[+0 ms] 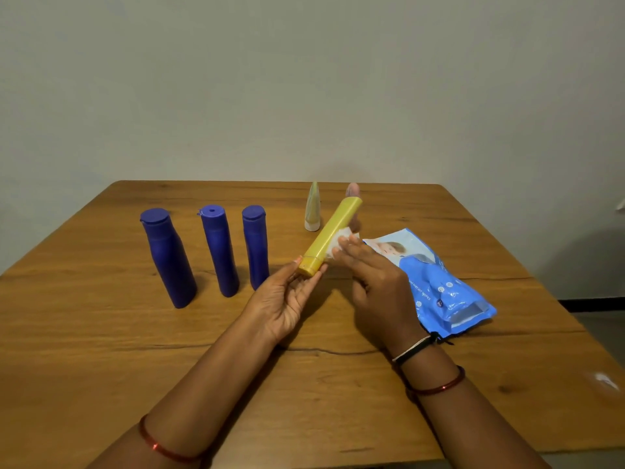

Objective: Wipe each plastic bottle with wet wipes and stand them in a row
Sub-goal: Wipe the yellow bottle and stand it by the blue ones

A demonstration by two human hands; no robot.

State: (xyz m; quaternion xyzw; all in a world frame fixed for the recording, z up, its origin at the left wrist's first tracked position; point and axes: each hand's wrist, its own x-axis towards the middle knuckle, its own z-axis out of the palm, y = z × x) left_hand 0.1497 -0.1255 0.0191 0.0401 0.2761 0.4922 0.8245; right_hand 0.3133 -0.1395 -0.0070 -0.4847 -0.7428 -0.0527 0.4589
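Three dark blue plastic bottles stand upright in a row on the left of the wooden table [101,333]: one at the left [167,262], one in the middle [219,252] and one on the right [256,247]. A yellow bottle [329,236] is held tilted above the table, its cap end pinched by my left hand [287,299]. My right hand [375,289] presses a white wet wipe [343,240] against the yellow bottle's side. Behind it stand a pale green tube [313,209] and a pink tube [352,189], the pink one mostly hidden.
A blue pack of wet wipes [443,286] lies flat on the table to the right of my hands. A plain wall runs behind the table's far edge. Bare wood lies in front of my forearms.
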